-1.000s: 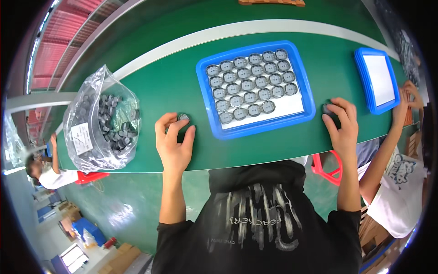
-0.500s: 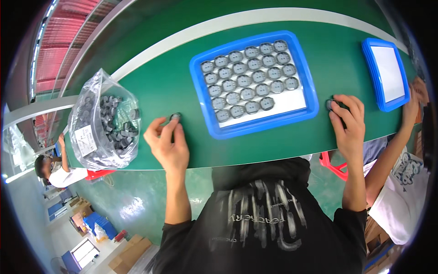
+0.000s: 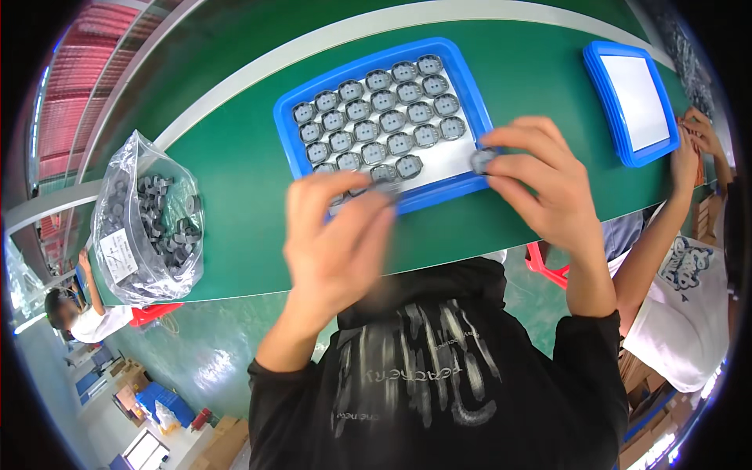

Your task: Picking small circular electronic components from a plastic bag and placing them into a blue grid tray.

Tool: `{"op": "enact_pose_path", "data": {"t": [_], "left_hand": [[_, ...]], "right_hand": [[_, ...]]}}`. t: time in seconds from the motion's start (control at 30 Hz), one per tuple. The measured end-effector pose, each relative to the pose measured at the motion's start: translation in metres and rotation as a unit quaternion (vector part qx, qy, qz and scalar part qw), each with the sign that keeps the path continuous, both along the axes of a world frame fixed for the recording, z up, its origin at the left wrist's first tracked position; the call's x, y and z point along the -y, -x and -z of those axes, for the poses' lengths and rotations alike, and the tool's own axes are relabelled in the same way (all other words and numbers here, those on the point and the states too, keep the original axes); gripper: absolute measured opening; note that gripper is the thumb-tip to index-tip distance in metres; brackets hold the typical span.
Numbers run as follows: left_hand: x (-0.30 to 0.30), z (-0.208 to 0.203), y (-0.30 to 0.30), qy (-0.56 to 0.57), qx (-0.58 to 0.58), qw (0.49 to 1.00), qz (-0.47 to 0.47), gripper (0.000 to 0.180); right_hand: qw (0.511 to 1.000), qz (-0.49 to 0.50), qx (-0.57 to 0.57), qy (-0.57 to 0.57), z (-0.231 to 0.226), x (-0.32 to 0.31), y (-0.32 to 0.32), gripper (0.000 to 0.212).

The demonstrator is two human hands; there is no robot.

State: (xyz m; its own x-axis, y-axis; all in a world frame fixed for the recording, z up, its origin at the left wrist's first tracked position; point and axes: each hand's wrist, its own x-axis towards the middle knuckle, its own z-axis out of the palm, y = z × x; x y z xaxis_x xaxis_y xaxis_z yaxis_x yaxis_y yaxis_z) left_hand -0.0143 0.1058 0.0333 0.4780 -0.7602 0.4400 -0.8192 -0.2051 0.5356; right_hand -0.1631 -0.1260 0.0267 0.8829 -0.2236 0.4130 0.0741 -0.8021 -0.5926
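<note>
My left hand (image 3: 333,243) is over the lower left part of a blue tray (image 3: 287,129), blurred by motion. A small grey rounded plastic part (image 3: 385,189) shows at its pinched fingertips, just below the rows. At the tray's right rim my right hand (image 3: 544,184) pinches another dark grey rounded part (image 3: 483,160) between thumb and fingers. Rows of the same grey parts (image 3: 392,121), each with small holes, lie on the tray's white base. Bare white shows at the lower right of the tray, and my left hand hides its lower left corner.
A clear plastic bag (image 3: 106,215) of loose grey parts stands at the left of the green table (image 3: 239,251). Stacked blue trays (image 3: 607,98) with a white base lie at the right, beside another person's arms (image 3: 680,168). Someone else sits at far left.
Both hands have moved from the table to the tray, the left going right and the right going left, each with a grey part. The whole view has shifted slightly.
</note>
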Motion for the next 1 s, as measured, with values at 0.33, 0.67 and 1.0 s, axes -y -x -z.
{"op": "enact_pose_path", "data": {"t": [0.33, 0.67, 1.0], "left_hand": [[0.068, 0.032, 0.002, -0.041, 0.009, 0.994, 0.099, 0.006], [0.062, 0.024, -0.008, -0.089, -0.055, 0.991, 0.087, 0.015], [-0.038, 0.025, -0.037, 0.039, -0.177, 0.961, -0.208, 0.033]], "right_hand": [[0.991, -0.087, -0.087, 0.043, 0.011, 0.016, -0.023, 0.010], [0.990, -0.107, -0.077, 0.053, 0.011, 0.018, -0.029, 0.007], [0.989, -0.113, -0.089, 0.041, 0.012, 0.017, -0.031, 0.008]]}}
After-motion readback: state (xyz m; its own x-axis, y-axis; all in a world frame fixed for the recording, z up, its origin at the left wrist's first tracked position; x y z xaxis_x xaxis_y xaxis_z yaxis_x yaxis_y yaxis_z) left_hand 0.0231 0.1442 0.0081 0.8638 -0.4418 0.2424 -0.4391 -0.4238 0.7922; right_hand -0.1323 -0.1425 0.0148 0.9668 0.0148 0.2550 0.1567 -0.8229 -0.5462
